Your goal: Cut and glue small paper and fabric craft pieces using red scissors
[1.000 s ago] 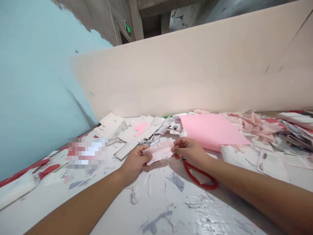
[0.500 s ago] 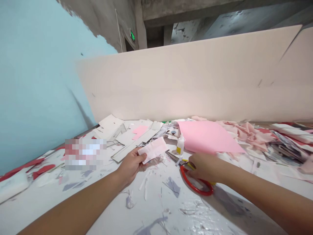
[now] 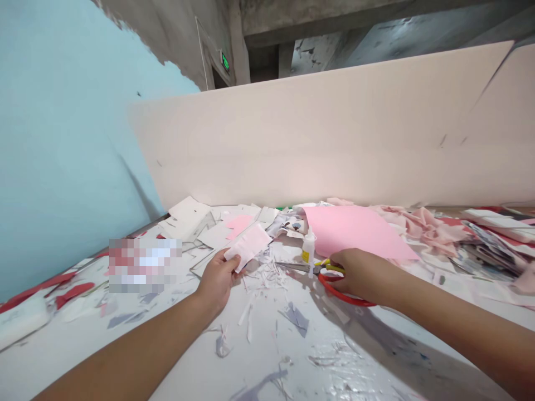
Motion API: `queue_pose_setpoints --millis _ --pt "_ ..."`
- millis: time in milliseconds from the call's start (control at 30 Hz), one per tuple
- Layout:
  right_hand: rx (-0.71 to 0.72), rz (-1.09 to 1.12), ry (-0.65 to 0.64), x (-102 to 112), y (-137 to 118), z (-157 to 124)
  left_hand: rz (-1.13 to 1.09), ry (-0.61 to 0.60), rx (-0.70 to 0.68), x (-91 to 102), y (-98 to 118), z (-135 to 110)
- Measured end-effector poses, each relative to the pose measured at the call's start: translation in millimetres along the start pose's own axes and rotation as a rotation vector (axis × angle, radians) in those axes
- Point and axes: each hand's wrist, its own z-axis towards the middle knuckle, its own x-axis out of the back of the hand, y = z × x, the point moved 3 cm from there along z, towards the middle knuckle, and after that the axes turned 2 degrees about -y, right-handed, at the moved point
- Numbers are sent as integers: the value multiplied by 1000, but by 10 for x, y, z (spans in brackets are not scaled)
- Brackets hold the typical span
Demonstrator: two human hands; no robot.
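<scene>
Plainly, the left hand [image 3: 217, 278] pinches a pale pink paper scrap [image 3: 248, 247] between thumb and fingers, while the right hand [image 3: 359, 274] closes firmly around red-handled steel scissors [image 3: 321, 270].

A makeshift craft workroom: past the right hand's fingers [image 3: 339, 262] lie a paper-strewn table [image 3: 196, 367] and pink card [image 3: 355, 231], below bare concrete walls [image 3: 179, 33] with an exit sign [image 3: 225, 62]

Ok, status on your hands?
Left hand pinching pale pink paper. Right hand on red-handled scissors. Glue bottle just behind the blades, paper scraps scattered between hands.
</scene>
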Motion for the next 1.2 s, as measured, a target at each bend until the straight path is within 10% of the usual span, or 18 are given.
queue_pose_setpoints --millis 167,367,500,833,1067,1200 --pt "34 171 8 103 50 -59 7 -8 -29 -1 6 -2" --pt "101 1192 -595 25 -43 -191 16 79 -61 26 27 -10" --pt "67 1418 -695 -151 -199 -256 33 83 -56 27 22 -5" --pt "108 1492 -667 -336 -285 -263 31 18 -50 -14 39 -40" --pt "280 1035 -115 -252 -114 -202 48 -73 -34 -124 122 -206" --pt "271 1153 -169 -306 -204 -211 78 -94 -39 -187 182 -326"
